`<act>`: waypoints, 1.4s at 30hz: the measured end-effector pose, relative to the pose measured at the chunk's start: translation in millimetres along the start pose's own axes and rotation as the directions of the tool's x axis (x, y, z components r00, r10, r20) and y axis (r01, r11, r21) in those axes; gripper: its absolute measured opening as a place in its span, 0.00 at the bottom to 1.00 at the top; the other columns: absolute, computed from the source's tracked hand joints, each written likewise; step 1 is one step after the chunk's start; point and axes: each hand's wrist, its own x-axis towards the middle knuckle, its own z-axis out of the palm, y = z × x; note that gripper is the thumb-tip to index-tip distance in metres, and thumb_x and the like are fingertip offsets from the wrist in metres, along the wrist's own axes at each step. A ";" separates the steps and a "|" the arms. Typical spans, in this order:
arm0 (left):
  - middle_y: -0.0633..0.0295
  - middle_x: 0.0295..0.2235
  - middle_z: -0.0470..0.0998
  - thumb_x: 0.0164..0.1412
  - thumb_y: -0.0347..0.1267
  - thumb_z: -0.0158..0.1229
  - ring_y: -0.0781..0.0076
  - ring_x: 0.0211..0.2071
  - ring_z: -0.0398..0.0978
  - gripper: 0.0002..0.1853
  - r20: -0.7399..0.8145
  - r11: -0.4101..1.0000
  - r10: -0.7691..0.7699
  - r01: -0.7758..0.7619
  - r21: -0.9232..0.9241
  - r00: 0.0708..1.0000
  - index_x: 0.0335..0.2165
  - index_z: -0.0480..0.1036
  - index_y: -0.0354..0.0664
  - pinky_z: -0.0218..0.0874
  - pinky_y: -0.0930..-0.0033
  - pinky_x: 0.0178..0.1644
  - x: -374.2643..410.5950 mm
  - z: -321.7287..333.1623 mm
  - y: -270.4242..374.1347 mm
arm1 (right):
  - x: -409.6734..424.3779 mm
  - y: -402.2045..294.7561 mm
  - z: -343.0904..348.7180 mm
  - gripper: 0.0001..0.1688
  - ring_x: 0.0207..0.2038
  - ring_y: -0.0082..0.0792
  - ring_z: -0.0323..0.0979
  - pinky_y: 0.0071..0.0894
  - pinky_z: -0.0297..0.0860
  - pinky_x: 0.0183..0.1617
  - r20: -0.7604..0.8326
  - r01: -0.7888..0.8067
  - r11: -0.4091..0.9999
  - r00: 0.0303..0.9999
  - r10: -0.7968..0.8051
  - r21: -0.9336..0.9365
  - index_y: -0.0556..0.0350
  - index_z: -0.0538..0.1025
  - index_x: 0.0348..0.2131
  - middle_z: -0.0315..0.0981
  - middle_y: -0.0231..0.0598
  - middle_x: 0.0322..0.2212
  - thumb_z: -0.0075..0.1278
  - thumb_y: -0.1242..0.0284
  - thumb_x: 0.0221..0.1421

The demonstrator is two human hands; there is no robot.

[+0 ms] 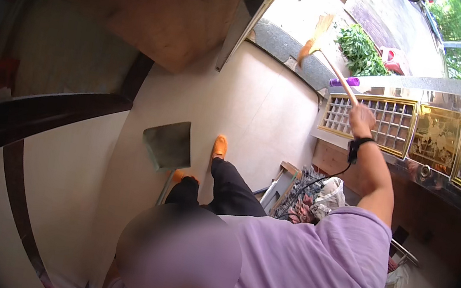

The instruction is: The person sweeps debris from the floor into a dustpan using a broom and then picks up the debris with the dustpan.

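My right hand (362,118) is shut around the wooden handle of a broom (337,73), with the arm stretched out toward the doorway. The straw-coloured broom head (316,36) is over the grey stone threshold (278,42) and slightly blurred; whether it touches the stone I cannot tell. A black band (361,144) with a cable circles my right wrist. My left hand is out of view. Before me, a long-handled metal dustpan (168,144) appears beside my feet, its handle running back out of sight behind a blurred patch.
A metal door with gold-framed grilles (435,133) stands at right. Below it, a grey shaggy mop (301,189) and white plastic bags (331,198) lie heaped. Outside are leafy green plants (360,52) and a red plastic stool (394,61). Dark wooden furniture (49,112) borders the left.
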 end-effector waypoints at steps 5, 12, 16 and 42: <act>0.53 0.20 0.76 0.53 0.34 0.54 0.65 0.23 0.77 0.09 0.189 0.619 0.313 -0.351 0.703 0.931 0.31 0.76 0.44 0.67 0.63 0.28 36.3 -7.3 75.8 | -127.7 61.1 36.9 0.25 0.40 0.60 0.72 0.53 0.68 0.41 0.364 -0.334 0.886 0.907 0.210 0.322 0.58 0.79 0.31 0.76 0.57 0.31 0.47 0.53 0.51; 0.47 0.23 0.77 0.49 0.36 0.56 0.60 0.25 0.77 0.12 0.112 0.772 0.042 -0.103 0.628 0.993 0.27 0.78 0.38 0.67 0.64 0.31 92.7 -14.9 124.2 | -284.3 74.7 122.2 0.16 0.11 0.31 0.56 0.32 0.50 0.12 0.896 -0.899 0.201 0.420 0.146 0.389 0.50 0.68 0.24 0.57 0.31 0.13 0.44 0.58 0.54; 0.47 0.25 0.77 0.51 0.34 0.55 0.58 0.27 0.78 0.11 0.070 0.579 0.015 -0.066 0.813 0.997 0.30 0.79 0.41 0.68 0.64 0.33 119.0 -18.3 128.9 | -255.5 23.6 142.6 0.16 0.12 0.31 0.55 0.32 0.51 0.13 0.883 -0.862 0.201 0.467 -0.041 0.465 0.52 0.66 0.23 0.55 0.32 0.12 0.43 0.61 0.57; 0.67 0.18 0.72 0.40 0.25 0.60 0.73 0.17 0.69 0.05 0.032 0.839 -0.488 0.479 -0.259 0.872 0.23 0.75 0.39 0.61 0.71 0.21 286.3 122.0 403.1 | -6.8 80.5 118.0 0.19 0.17 0.24 0.63 0.27 0.58 0.12 0.833 -0.861 -0.226 0.502 -0.233 0.456 0.59 0.71 0.30 0.66 0.33 0.20 0.47 0.59 0.58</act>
